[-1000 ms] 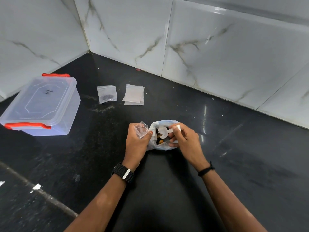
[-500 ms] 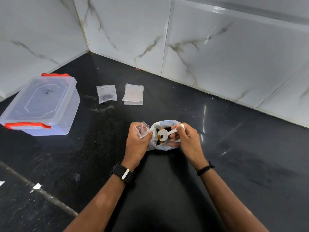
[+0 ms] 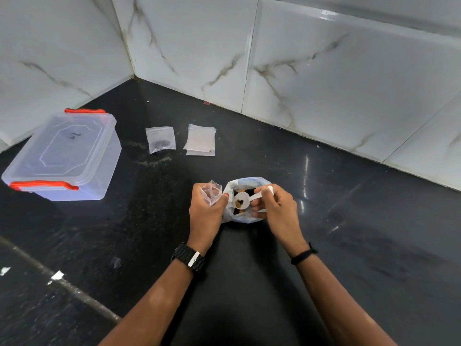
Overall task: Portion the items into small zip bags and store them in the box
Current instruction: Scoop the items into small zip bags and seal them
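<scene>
— Hands first: where, and doing what?

— Left hand (image 3: 204, 216) near mid-bench, fingers (image 3: 199, 193) curled round a small zip bag (image 3: 212, 193), mouth held open and facing up. Right hand (image 3: 277, 211) just beside it, fingers pinching the handle of a white scoop (image 3: 243, 200).

— Scoop loaded?

— Holding a few dark and brownish pieces (too small to identify). Poised over the open supply bag (image 3: 247, 182), a white plastic one sitting on the bench (image 3: 349, 245), more of the same mixed pieces visible inside. Scoop bowl close to the little bag's mouth, not over it.

— And the rest of the task's things?

— Filled zip bag (image 3: 161, 141) lying flat farther back, dark contents at its bottom. Stack of empty zip bags (image 3: 200, 140) just right of it, apart. Clear box (image 3: 64, 156) with red clips well to the left, lid on (some dark scribble on top).

— Anything else?

— Black watch (image 3: 189, 257) on the left wrist, thin black band (image 3: 303, 255) on the right. Marbled white tiles (image 3: 324, 83) behind.
</scene>
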